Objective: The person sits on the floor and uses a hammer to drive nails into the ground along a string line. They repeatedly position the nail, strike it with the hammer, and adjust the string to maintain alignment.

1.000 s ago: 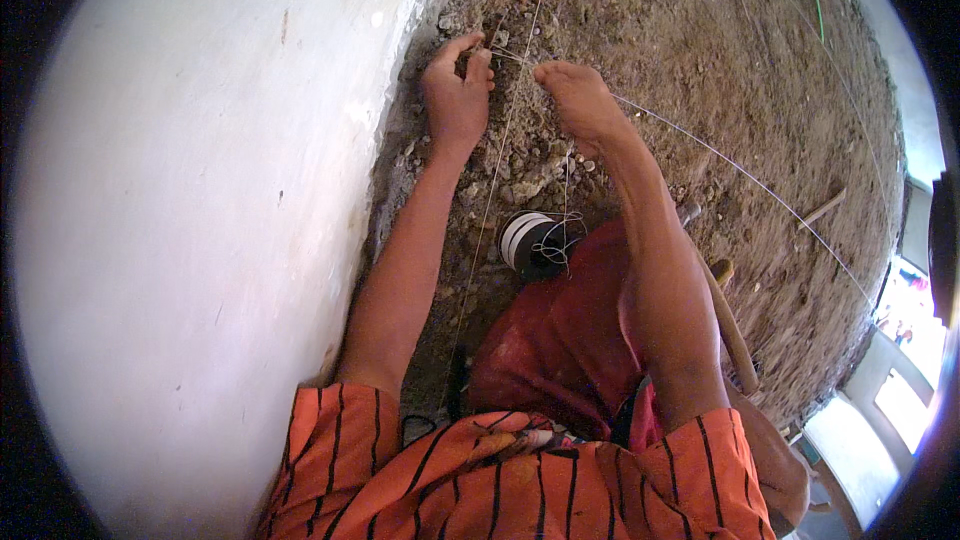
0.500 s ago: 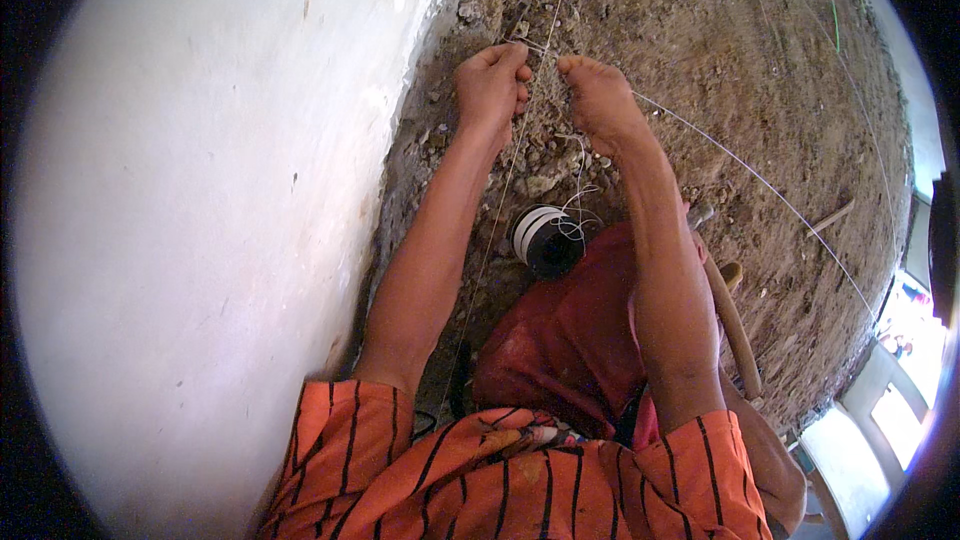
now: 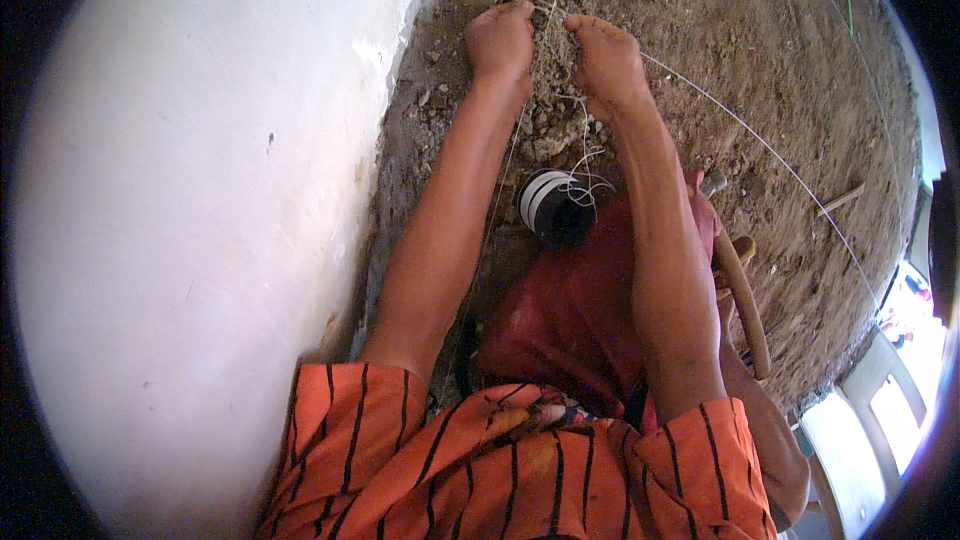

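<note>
My left hand (image 3: 502,42) is closed, thumb and forefinger pinching a thin white string (image 3: 545,6) just above the dirt near the wall. Close by on its right, my right hand (image 3: 608,60) is also closed in a pinch on the same string. Between them the short stretch of string meets another line (image 3: 512,145) that runs lengthwise along the wall; whether they are knotted is too small to tell. From the right hand a white string stretches off over the dirt to the right. Below the hands lies a black spool (image 3: 557,208) wound with white string, loose loops hanging off it.
A white wall (image 3: 210,220) rises along the left. Rubble (image 3: 545,145) and bare dirt (image 3: 760,70) form the ground. A tool with a curved wooden handle (image 3: 742,305) lies right of my red-clad leg (image 3: 565,315). Farther right are a stick (image 3: 843,199) and another string line.
The view has shifted, so the hands, spool and ground sit higher in the picture. My left hand has turned, showing more of its back. Both hands still pinch the string.
</note>
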{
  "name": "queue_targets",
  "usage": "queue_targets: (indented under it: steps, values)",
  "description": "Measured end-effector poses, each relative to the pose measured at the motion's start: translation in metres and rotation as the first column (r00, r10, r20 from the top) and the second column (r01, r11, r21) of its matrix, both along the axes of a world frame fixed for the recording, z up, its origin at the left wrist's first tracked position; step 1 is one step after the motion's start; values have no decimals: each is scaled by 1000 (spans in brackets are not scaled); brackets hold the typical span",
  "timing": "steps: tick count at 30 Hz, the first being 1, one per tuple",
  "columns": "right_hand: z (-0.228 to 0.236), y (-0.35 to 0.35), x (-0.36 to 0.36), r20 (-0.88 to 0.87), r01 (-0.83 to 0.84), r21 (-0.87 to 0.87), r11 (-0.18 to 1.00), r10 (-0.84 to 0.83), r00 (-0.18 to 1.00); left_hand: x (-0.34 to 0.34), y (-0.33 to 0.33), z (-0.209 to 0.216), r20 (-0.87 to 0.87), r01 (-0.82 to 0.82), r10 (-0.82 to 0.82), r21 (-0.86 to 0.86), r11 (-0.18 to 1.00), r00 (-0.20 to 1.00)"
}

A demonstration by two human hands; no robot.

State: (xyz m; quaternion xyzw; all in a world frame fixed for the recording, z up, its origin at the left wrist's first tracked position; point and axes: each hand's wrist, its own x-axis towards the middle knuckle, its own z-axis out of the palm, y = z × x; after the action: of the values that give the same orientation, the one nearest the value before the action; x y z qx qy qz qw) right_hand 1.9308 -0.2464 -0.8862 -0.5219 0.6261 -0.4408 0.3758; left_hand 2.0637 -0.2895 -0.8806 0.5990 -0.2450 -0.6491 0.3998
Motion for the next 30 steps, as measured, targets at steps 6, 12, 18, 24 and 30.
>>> queue_targets:
  steps: [6,12,18,24,30]
  values:
    - [-8,-3,-3,96,72,48,996,-76,993,-2,-10,-15,-79,23,-16,93,995,997]
    - [-5,-2,4,106,108,69,992,-115,988,-1,-20,-30,-205,-100,132,160,982,970]
    - [1,-1,-3,-113,86,77,993,-77,991,3,-6,0,-154,-44,58,93,995,986]
    - [23,4,11,-375,78,86,993,-40,926,22,4,13,282,16,125,-449,893,951]
    - [58,14,38,-732,-97,104,990,142,666,27,0,17,466,179,155,-594,784,871]
